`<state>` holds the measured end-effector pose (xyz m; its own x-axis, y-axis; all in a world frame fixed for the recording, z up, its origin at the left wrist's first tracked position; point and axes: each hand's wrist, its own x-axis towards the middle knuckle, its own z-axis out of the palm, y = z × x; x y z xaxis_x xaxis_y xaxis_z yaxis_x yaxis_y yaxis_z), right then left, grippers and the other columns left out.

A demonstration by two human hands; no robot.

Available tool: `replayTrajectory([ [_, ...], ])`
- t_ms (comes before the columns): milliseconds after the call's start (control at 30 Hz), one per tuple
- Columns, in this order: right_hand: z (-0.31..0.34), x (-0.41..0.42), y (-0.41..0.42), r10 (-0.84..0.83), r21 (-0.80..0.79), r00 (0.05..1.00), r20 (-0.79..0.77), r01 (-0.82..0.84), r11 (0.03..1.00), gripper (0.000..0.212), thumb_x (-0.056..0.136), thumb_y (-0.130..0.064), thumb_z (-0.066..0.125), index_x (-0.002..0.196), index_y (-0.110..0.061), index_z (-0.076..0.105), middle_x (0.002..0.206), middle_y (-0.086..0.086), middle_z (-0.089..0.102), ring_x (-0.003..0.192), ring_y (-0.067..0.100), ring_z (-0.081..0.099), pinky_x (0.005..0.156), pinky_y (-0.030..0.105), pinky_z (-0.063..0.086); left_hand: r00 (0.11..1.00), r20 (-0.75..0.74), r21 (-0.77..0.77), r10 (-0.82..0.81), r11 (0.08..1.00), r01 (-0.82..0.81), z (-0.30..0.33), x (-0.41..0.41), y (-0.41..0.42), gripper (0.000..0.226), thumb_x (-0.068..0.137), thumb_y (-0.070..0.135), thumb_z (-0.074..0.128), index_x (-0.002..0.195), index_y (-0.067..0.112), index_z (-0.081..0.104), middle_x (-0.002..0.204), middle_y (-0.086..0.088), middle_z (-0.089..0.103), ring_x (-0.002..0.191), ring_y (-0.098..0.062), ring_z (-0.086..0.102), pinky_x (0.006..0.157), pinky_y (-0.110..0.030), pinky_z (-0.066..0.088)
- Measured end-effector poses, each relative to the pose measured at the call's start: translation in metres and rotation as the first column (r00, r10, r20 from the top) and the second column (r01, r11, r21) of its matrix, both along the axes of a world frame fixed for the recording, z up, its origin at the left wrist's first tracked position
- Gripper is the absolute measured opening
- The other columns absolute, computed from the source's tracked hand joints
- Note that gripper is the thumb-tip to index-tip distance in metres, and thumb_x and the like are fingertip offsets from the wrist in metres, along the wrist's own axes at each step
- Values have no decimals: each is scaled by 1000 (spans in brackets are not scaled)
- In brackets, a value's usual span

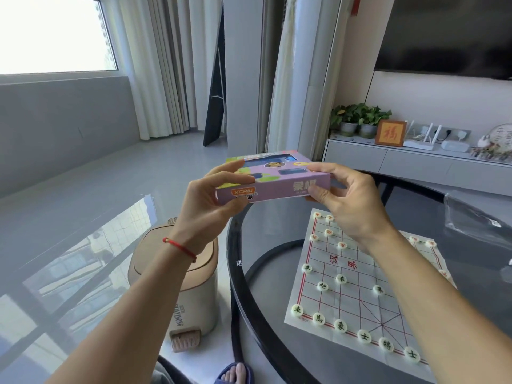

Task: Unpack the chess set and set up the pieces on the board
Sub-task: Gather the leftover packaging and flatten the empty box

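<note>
Nearest you, the paper board [357, 295] lies flat on the round glass table [238, 286], red grid lines on white, with two red characters printed across its middle band. Pale round pieces [341, 326] stand along its near edge, black characters on their tops, among them 車, 馬, 象 and 士; more sit further up the grid, and red-lettered ones at the far end, partly hidden behind your right arm. Left of the table stands a beige pedal bin [191, 295] with lettering down its side, too tilted to read fully.

Above the table's far rim you hold the lilac box [273, 180] in the air, lying flat, its long axis running left to right, the long side panel facing you. That panel reads "XCPAI" on an orange tag, with yellow characters to the right. Your left hand [210, 202] grips the left end, thumb on top, fingers curled underneath. Your right hand [346, 200] pinches the right end likewise.

Beyond, a framed red character [390, 133] stands on the low cabinet [415, 162].
</note>
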<state>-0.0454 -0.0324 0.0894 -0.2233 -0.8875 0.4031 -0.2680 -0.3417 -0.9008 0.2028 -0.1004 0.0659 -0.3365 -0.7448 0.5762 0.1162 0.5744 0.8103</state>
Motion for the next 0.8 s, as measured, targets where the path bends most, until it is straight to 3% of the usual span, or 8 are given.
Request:
replayTrajectory([
  [100,-29,8,-9,-106,-7,994,24,106,994,39,81,-3,82,117,-18,76,124,-5,72,103,7,73,92,38,60,985,152,16,87,996,-90,-18,0,-15,48,86,-12,65,124,18,68,148,1,47,139,-6,43,95,-30,55],
  [167,-53,16,-14,-172,33,985,2,171,985,39,80,-8,84,115,-22,77,126,-7,70,104,2,71,93,37,60,941,291,-22,172,985,-173,-38,2,-32,64,88,-7,65,135,35,57,152,-2,43,141,-7,40,105,-31,49],
  [300,-87,31,-31,-269,134,961,-59,274,952,35,78,-13,88,110,-23,79,121,-3,74,106,15,72,95,38,59,845,468,-63,258,964,-260,-78,4,-62,61,86,-3,63,121,47,66,148,-5,50,144,-5,32,99,-16,42],
  [400,-96,39,-40,-318,194,910,-267,374,907,34,78,-20,89,111,-22,79,119,0,75,109,19,70,96,26,54,818,482,-33,313,940,-340,-95,2,-71,67,84,-4,67,104,59,67,145,-6,54,143,-13,39,100,-27,47],
  [533,-103,42,-46,-256,233,729,-635,496,836,39,86,-34,81,123,-29,72,121,4,73,108,28,67,87,32,53,761,534,-34,369,909,-416,-107,-12,-72,46,82,-8,68,104,31,76,137,-12,57,136,-25,48,95,-25,43],
  [600,-106,39,-49,-226,231,689,-688,504,832,37,90,-33,77,126,-28,69,122,8,69,109,28,64,88,32,52,748,552,-33,368,906,-421,-113,-18,-72,40,82,-9,67,103,23,77,127,-6,59,125,-27,54,88,-16,36],
  [733,-105,35,-52,-179,170,617,-766,464,869,29,96,-34,68,123,-24,68,120,6,71,108,26,59,86,34,53,735,574,13,360,894,-447,-116,-23,-82,42,81,-8,63,103,25,77,141,-2,52,130,-21,51,92,-16,35],
  [800,-99,23,-49,-211,133,622,-754,459,879,27,99,-36,60,121,-21,69,117,5,72,106,25,60,85,35,53,768,549,50,330,904,-424,-113,-28,-83,48,79,-12,58,104,25,76,133,3,54,120,-14,54,81,-11,38],
])
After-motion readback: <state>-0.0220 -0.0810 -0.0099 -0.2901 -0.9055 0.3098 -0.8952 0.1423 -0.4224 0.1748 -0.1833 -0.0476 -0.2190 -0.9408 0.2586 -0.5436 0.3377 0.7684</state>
